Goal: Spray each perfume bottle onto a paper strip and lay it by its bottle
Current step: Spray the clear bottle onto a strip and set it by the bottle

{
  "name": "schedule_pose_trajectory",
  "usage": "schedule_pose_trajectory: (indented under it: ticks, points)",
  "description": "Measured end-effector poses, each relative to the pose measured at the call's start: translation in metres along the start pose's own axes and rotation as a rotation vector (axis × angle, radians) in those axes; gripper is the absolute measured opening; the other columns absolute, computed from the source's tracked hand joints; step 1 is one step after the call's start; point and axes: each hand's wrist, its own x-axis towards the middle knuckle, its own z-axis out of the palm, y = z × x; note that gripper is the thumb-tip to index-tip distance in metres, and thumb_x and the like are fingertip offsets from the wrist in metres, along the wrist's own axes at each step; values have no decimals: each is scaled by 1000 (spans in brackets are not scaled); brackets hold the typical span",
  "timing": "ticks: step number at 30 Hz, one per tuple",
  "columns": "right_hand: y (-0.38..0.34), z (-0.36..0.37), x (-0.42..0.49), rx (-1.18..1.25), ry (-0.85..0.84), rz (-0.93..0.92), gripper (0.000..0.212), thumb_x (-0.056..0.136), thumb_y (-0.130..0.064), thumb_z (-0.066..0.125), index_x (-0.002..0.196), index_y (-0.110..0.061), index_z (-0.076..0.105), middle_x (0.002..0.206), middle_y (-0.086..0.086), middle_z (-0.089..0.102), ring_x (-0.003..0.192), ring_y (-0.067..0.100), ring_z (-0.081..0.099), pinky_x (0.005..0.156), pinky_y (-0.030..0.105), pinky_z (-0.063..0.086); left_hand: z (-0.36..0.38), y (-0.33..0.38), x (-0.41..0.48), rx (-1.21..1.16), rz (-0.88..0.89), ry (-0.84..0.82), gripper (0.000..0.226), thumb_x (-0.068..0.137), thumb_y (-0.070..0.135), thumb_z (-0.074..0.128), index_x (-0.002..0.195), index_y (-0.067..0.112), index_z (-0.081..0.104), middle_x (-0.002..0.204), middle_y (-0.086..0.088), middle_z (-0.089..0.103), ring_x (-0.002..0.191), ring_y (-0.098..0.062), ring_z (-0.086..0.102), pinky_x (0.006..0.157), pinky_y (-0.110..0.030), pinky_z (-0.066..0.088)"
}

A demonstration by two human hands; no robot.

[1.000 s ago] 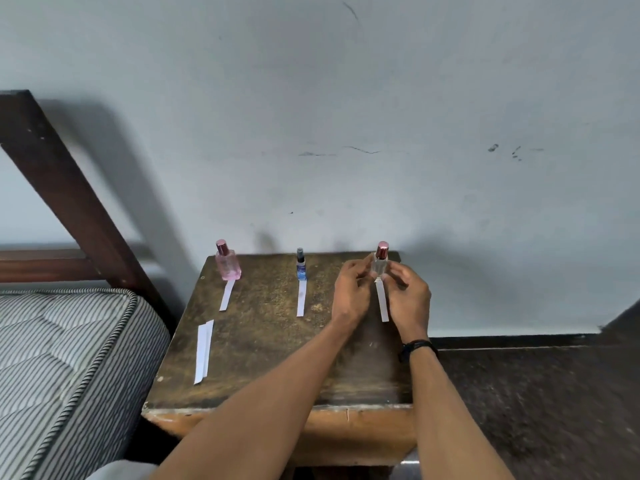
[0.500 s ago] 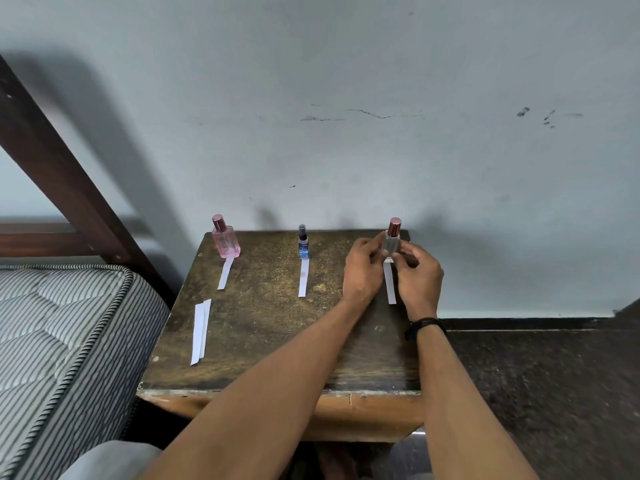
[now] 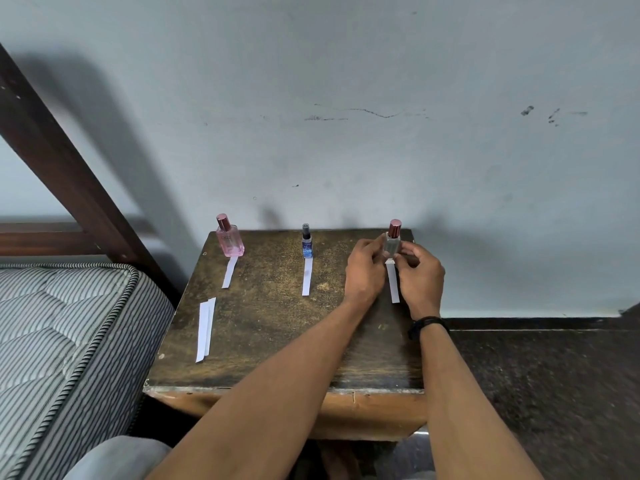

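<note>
Worktop (image 3: 263,334): dark, worn wood, centre of the frame, its far edge against a pale wall (image 3: 346,64).

Three perfume bottles in a row along the far edge:
- Pink bottle (image 3: 229,241), left of the row, upright, rose cap.
- Small blue bottle (image 3: 307,244), middle, upright, dark cap.
- Clear bottle (image 3: 393,239), right end, dark red cap, upright or close to it.

Both hands are on the clear bottle. The left hand (image 3: 365,271) has curled fingers pinching the glass from the left. The right hand (image 3: 420,278) has curled fingers closing on it from the right. Fingers cover the base, so I cannot tell if it rests on the wood or is lifted.

Paper strips, all white and narrow:
- Left strip (image 3: 230,271), flat, upper end touching the pink bottle's base, slanting slightly toward lower left.
- Middle strip (image 3: 307,276), flat, upper end at the blue bottle's base, running straight toward the near edge.
- Right strip (image 3: 393,284), in the gap between the two hands, upper end just under the clear bottle.
- Spare strips (image 3: 205,329), two overlapping, near the worktop's left edge, well apart from the bottles.

A black wristband (image 3: 427,325) is on the right wrist.

Lower left of the frame: striped mattress (image 3: 52,323) with a dark wooden bed frame (image 3: 69,168) slanting above it. Lower right: dark floor (image 3: 554,393).
</note>
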Motion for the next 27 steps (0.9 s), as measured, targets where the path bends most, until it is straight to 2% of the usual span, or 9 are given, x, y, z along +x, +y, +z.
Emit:
schedule_pose_trajectory:
  ticks: [7,16,27]
  points:
    - [0,0,1,-7,-9,5,27,95,-5,70,118,-18,75,106,-8,74,93,5,68,79,7,46,1,-2,0,-1,-5,6,40,96,5,55,135,14,61,113,-5,61,104,-20,60,93,-33,50]
    - [2,0,2,-7,-5,14,24,93,-5,71,111,-21,75,95,-18,70,86,-18,62,73,0,44,1,-2,0,10,-20,-5,48,92,-3,51,136,14,60,114,-4,61,107,-21,61,95,-33,50]
    - [4,2,3,-14,-3,22,25,93,-6,72,110,-25,74,91,-25,67,85,-18,62,74,2,45,-1,1,-1,-7,-27,-6,46,93,-3,52,135,11,60,115,-6,61,107,-22,61,98,-38,51]
